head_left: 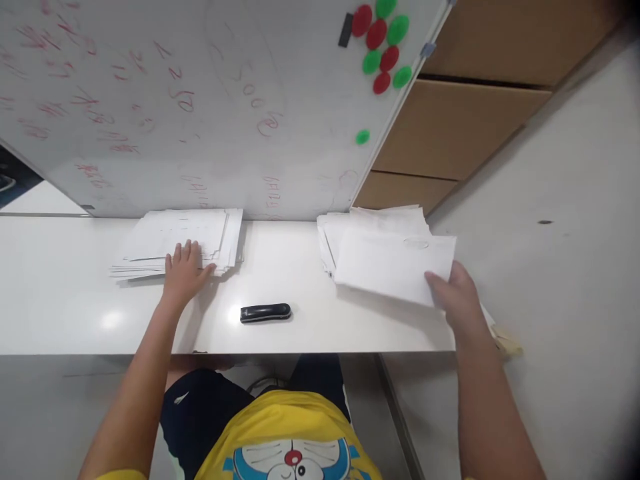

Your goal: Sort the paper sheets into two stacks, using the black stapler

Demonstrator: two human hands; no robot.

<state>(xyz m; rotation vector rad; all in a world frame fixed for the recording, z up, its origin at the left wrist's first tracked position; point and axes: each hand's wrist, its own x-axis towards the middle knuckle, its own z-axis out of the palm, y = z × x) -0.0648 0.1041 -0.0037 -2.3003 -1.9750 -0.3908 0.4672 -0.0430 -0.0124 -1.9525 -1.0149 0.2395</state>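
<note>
My left hand point(184, 270) lies flat with its fingers spread on the near edge of a stack of white papers point(170, 239) at the left of the white table point(65, 293). My right hand point(453, 293) pinches the near right corner of a white sheet point(395, 263), held over a second pile of white papers point(373, 223) at the table's right end. A black stapler point(265, 313) lies on the table between my two hands, touched by neither.
A whiteboard point(200, 100) with faded red writing and several red and green magnets point(383, 43) stands behind the table. Brown cabinet fronts point(450, 127) are at the back right. A white wall point(565, 267) runs along the right.
</note>
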